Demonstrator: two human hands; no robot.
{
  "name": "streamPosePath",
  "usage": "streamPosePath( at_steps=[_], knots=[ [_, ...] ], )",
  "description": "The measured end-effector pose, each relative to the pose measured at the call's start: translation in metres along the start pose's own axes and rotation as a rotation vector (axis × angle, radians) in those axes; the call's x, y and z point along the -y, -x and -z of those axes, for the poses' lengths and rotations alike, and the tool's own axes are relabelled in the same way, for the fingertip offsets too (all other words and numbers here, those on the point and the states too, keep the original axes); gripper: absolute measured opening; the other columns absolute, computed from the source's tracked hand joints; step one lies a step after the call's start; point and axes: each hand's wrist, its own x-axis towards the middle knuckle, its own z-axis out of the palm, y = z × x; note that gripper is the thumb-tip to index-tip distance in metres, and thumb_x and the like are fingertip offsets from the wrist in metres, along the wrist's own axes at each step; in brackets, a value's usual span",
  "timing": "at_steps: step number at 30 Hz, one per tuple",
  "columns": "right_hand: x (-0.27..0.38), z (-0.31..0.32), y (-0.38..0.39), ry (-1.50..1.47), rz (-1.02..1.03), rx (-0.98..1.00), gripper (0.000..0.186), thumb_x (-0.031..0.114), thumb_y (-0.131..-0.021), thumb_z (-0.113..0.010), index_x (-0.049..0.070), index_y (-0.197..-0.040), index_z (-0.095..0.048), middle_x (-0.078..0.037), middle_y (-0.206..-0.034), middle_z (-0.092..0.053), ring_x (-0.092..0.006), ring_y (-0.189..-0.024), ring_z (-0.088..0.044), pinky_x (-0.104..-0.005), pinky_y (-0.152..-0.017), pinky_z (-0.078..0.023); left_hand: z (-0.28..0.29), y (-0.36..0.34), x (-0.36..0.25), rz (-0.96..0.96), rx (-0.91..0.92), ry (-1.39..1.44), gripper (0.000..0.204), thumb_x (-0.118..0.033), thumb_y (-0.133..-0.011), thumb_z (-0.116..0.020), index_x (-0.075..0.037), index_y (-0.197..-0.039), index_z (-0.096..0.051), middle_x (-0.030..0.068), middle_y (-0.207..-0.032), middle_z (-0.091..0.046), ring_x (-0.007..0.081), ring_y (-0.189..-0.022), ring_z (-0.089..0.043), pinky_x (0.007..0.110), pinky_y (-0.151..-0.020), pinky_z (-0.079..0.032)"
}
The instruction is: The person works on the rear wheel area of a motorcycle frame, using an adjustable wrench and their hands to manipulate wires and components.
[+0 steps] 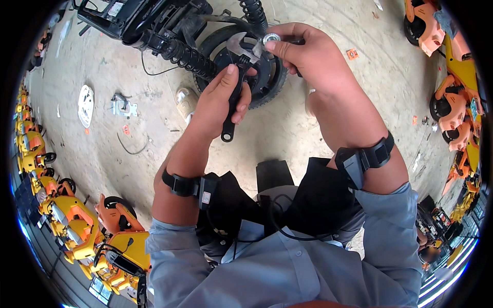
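A person in a grey-blue shirt (303,262) sits or crouches over a black two-wheeler frame (128,20) on a pale, scuffed concrete floor (164,105), black strapped devices on both forearms. The left hand (220,100) grips an adjustable wrench with a black handle and a silver-grey metal head (234,101), its fingers wrapped around the handle, its hanging hole toward the person and its head pointing away, in front of a black spoked wheel with a knobbly tyre (277,84). The right hand (310,51), just beside the wrench head, pinches a small round silver metal part with a ridged rim (270,38) between thumb and forefinger; a dark object shows beneath that palm, too hidden to identify. Two black coil-spring shock absorbers (190,58) flank the upper part of the wheel, one on each side.

On the floor to the left, well apart from the hands, lie a white oval piece (86,106), a silver metal bracket (124,106) and a thin, dark curved wire (129,149). Yellow-and-orange scooters (74,223) line the left edge, while peach-orange and yellow ones (451,115) stand along the right.
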Motion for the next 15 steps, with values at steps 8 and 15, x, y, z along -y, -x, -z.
streamPosePath(
  at_steps=[8, 15],
  knots=[
    [-0.012, -0.018, -0.006, 0.218, 0.218, -0.021, 0.041, 0.029, -0.086, -0.079, 0.0, -0.113, -0.068, -0.01, -0.101, -0.07, -0.0191, -0.095, -0.065, -0.0315, -0.084, -0.052, 0.005, -0.007, -0.006, -0.149, -0.185, 0.033, 0.042, -0.042, -0.108, -0.042, -0.003, -0.108, -0.058, 0.0024, -0.073, -0.054, 0.0098, -0.057, -0.047, 0.024, -0.054, -0.038],
    [-0.009, -0.023, -0.002, 0.075, 0.321, -0.065, 0.04, 0.03, -0.089, -0.078, 0.001, -0.114, -0.069, -0.009, -0.105, -0.07, -0.0164, -0.088, -0.064, -0.0308, -0.078, -0.053, 0.008, -0.007, -0.002, -0.166, -0.228, -0.224, 0.038, -0.039, -0.107, -0.05, -0.003, -0.101, -0.061, -0.0019, -0.07, -0.051, 0.0065, -0.059, -0.044, 0.022, -0.054, -0.036]
  ],
)
